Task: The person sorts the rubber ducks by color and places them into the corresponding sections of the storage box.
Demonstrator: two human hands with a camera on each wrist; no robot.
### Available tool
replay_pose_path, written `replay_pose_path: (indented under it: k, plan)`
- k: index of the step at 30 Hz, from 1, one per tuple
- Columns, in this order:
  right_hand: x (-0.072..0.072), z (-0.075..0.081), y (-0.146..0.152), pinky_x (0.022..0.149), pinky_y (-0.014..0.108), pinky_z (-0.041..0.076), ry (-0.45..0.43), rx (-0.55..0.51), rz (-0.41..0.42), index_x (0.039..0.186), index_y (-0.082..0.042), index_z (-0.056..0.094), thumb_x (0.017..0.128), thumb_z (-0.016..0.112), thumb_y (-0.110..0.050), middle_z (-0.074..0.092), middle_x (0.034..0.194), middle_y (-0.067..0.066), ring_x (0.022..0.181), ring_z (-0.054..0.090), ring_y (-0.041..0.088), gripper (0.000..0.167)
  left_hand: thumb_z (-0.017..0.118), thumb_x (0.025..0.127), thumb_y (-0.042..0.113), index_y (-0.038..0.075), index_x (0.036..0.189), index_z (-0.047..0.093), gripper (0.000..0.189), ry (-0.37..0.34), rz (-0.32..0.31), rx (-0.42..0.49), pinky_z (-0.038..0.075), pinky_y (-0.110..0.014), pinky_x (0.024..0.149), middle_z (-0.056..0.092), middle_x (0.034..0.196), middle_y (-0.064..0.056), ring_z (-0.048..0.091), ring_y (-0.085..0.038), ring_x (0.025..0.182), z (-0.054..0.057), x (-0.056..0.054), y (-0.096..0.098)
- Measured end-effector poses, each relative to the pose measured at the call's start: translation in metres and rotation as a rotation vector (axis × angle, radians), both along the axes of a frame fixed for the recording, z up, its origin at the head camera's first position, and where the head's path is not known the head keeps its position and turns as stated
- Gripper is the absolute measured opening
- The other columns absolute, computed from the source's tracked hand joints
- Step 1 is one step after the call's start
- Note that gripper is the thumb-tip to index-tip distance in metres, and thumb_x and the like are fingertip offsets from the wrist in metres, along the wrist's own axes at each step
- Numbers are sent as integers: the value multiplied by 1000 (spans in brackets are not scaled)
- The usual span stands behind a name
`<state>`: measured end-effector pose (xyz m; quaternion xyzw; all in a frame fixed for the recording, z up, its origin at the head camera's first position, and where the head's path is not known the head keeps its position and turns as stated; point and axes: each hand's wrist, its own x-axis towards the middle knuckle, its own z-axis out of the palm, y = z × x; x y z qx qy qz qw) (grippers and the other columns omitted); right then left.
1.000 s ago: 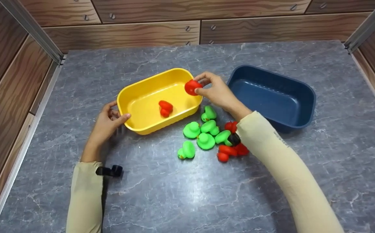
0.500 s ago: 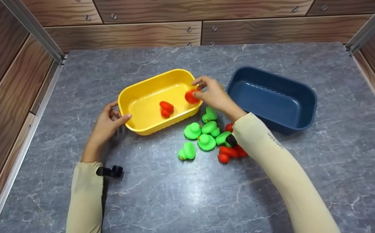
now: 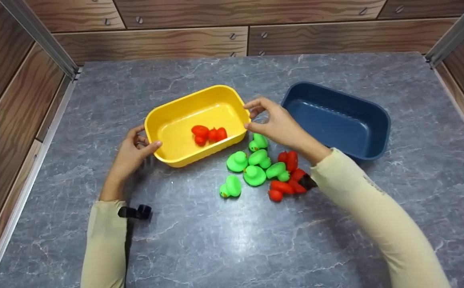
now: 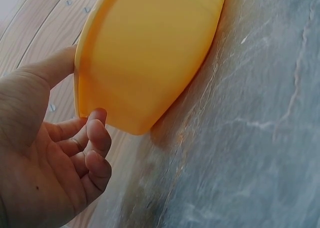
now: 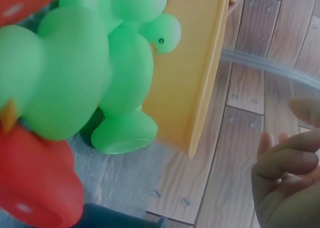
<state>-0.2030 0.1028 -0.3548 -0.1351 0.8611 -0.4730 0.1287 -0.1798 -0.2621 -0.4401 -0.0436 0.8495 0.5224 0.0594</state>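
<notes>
My left hand [image 3: 130, 150] grips the left end of the yellow bin [image 3: 184, 157], thumb over the rim; the left wrist view shows its fingers [image 4: 98, 138] bent by the outer wall. Inside the bin lie two red rubber ducks [image 3: 200, 131], touching or nearly so. Just at the bin's right rim is my right hand [image 3: 276, 122], thumb and fingers apart and nothing between them. Several green rubber ducks [image 3: 255, 175] lie on the table below the bin, with more red ducks [image 3: 282, 187] to their right, partly hidden by the black wrist camera.
A dark blue bin [image 3: 336, 126] stands on the right, behind my right forearm. The grey marbled table [image 3: 200, 240] is bounded by wood-patterned walls [image 3: 152, 44] at the back and sides.
My right hand has let go of a red duck inside the yellow bin and moved back right to the rim. That duck now lies beside the first one. The left hand stays put.
</notes>
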Motion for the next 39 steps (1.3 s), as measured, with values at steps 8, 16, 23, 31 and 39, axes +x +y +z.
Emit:
replay_pose_path:
  k: [8, 16, 23, 31, 39]
  plan:
    - [32, 7, 20, 73, 22, 50, -1, -18, 65, 131, -12, 51, 87, 71, -21, 59, 117, 12, 89, 59, 21, 48, 70, 88, 31, 4, 149, 28, 78, -23, -2, 12, 42, -17, 63, 49, 103, -5, 48, -10, 80, -3, 0, 1]
    - [60, -7, 40, 62, 19, 50, 15, -130, 21, 125, -6, 54, 88, 70, -11, 59, 113, 18, 76, 60, 12, 41, 70, 88, 29, 5, 148, 29, 77, -17, 3, 24, 42, -17, 63, 49, 102, -4, 48, -9, 79, -3, -2, 0]
    - [79, -29, 57, 55, 17, 41, 68, -87, 3, 121, -5, 57, 84, 74, -9, 59, 107, 16, 57, 46, 10, 41, 70, 88, 29, 4, 148, 29, 77, -1, -3, 25, 42, -16, 63, 49, 101, -4, 48, -8, 78, 0, -1, 0]
    - [88, -46, 72, 53, 18, 39, 100, -62, 12, 119, -2, 57, 83, 75, -11, 60, 105, 17, 77, 53, 18, 41, 70, 88, 31, 3, 147, 31, 77, 16, -4, -1, 42, -16, 64, 50, 100, -4, 48, -8, 78, 2, -1, 0]
    - [96, -48, 79, 52, 18, 35, 92, -1, 11, 119, -5, 59, 83, 76, -17, 61, 104, 13, 75, 51, 18, 42, 70, 88, 31, 4, 148, 30, 77, 2, 4, 6, 42, -16, 63, 49, 102, -5, 48, -8, 78, 2, -1, 1]
